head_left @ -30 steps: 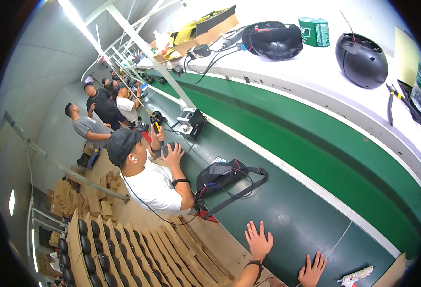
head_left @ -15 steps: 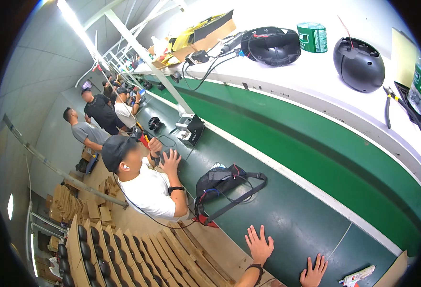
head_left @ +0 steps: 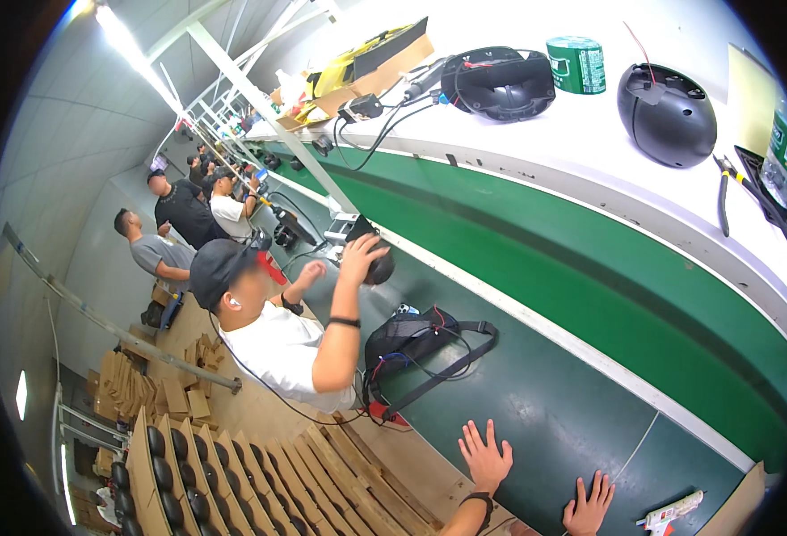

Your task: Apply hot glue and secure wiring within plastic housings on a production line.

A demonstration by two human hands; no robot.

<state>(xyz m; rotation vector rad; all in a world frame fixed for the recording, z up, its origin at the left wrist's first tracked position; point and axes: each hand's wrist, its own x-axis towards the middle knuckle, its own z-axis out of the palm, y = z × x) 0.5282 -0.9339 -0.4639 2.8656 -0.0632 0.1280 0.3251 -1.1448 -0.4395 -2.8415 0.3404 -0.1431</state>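
The left hand point(head_left: 486, 457) and right hand point(head_left: 590, 506) both appear to lie palm-down near the near edge of the green worktop point(head_left: 545, 402), fingers spread, neither gripping anything. The right fingertips are just beside a pale seam point(head_left: 636, 447).

Nearest the right hand, and apart from it, is what looks like a white hot-glue gun point(head_left: 675, 513), on its side toward the worktop's right end, just short of a cardboard panel point(head_left: 744, 500). It should be light, stiff and fairly smooth; its reddish end near the hand seems the grip and the place to take hold, well clear of the nozzle, which may be hot.

Beyond the left hand, toward the worktop's left, lies a black strapped bag point(head_left: 411, 338) with thin cables over it. It looks soft and likely to sag, so the webbing strap point(head_left: 447, 364) offers the surer hold. Farther along, a co-worker's hand point(head_left: 357, 255) touches a round black housing point(head_left: 379, 269).
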